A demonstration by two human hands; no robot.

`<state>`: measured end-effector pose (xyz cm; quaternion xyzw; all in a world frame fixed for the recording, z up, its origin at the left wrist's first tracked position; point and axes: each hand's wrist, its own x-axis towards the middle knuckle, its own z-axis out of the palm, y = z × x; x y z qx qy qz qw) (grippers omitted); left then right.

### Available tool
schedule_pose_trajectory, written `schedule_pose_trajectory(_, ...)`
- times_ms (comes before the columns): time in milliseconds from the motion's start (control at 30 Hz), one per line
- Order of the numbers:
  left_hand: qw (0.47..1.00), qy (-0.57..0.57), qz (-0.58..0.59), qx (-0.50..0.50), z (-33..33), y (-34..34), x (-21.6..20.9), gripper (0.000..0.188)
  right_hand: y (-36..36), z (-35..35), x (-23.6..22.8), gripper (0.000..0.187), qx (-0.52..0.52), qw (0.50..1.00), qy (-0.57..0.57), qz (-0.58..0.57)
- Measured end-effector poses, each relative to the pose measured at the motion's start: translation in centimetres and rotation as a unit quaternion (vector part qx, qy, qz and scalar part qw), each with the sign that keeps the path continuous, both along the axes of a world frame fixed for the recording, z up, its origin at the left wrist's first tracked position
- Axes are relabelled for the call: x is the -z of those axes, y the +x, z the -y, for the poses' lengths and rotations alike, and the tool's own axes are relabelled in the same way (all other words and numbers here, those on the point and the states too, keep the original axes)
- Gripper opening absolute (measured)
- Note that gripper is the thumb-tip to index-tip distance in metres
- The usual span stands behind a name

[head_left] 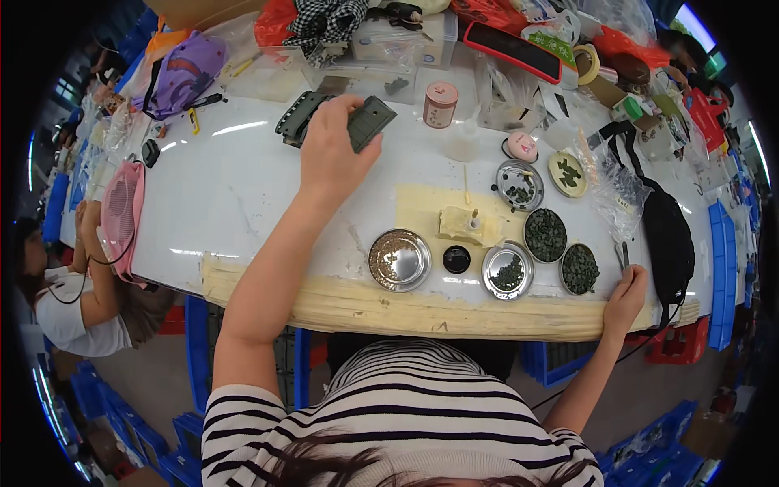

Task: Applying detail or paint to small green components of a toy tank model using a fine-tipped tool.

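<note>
White, glossy worktable (pixel 243 187) with a pale wooden front edge spread under both hands. Beyond the left fingertips: heap of bags, boxes and a checked cloth, all cut by the rim. A black sling bag (pixel 672 235) lay just beyond the right fingers. A pink round handheld fan (pixel 122 213) sat well to the left of the left hand.

Dark green, ribbed rectangular plastic block (pixel 302 118) lay under the left hand (pixel 331 150), touching the heel of the palm. A second dark green flat plastic piece (pixel 372 122) was pinched between thumb and fingers, fingers curled narrow around it, lifted at a tilt. Good handling here, as a judgement: keep the pinch near the piece's middle, keep it level and clear of the block below.

A row of small round metal dishes sat between the two hands: one with brownish grains (pixel 399 260), three with dark green bits (pixel 545 235), plus a small black round cap (pixel 456 259).

Right hand (pixel 626 296) rested at the table's front edge, fingers closed narrow on a thin metal tweezer-like tool (pixel 623 255) pointing up from the fingertips.

Hard to tell: whether the two green parts were joined, since the palm hid the seam. Tool tip too small to read. Another person at far left was cropped.
</note>
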<state>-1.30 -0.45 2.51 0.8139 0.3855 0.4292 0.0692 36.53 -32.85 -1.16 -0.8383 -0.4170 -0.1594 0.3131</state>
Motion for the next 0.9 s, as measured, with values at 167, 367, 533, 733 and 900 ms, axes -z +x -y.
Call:
schedule_pose_trajectory(167,0.929,-0.251,0.256,0.090,3.9,-2.7,-4.4,0.062,-0.9,0.3,-0.2,0.014,0.018,0.997,0.073,-0.017)
schedule_pose_trajectory(367,0.841,-0.404,0.245,0.264,13.2,-4.9,-4.8,0.073,-8.9,-2.3,-6.2,0.020,-0.140,0.962,0.212,-0.099)
schedule_pose_trajectory(533,0.866,-0.313,0.102,0.377,15.0,-2.6,-4.3,0.073,-17.2,-8.1,-10.4,0.082,-0.530,0.830,-0.021,-0.173)
schedule_pose_trajectory(733,0.845,-0.286,0.198,0.407,14.9,-1.7,-3.0,0.093,-19.4,-9.2,-9.8,0.050,-0.552,0.819,0.048,-0.151)
schedule_pose_trajectory(900,0.621,-0.482,0.491,0.376,16.9,1.0,-0.6,0.093,-20.5,-9.2,-9.4,0.047,-0.476,0.863,0.118,-0.120)
